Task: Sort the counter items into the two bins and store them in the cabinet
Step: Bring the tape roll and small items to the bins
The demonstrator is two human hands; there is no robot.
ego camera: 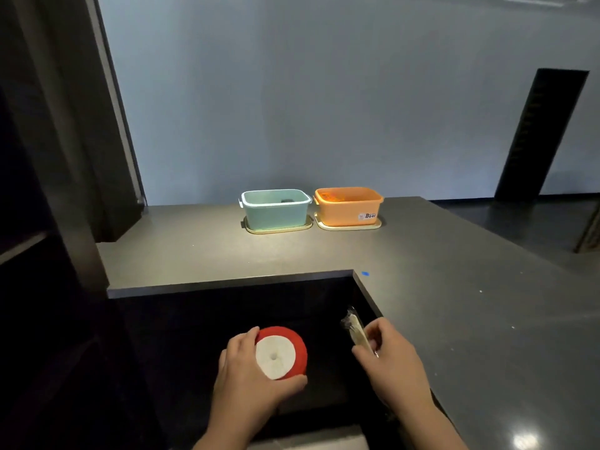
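Bins wait at the back of the dark surface, well apart from both hands and straight ahead of them. Going left to right: the left hand has its fingers and thumb curled round a red-and-white round pad, holding it with its white face turned up toward the camera, over the dark recess below the surface edge. Further back, the green bin stands on a pale lid or tray, with something small and dark inside that I cannot make out. Just beside it on the right, the orange bin stands on a pale lid or tray of its own. The right hand pinches a clear-wrapped slim packet, whose long axis points up and away, slightly leftward, roughly toward the bins. By my judgement, the left hand lines up more nearly with the green bin and the right with the orange one, so each item needs a forward reach across the surface.
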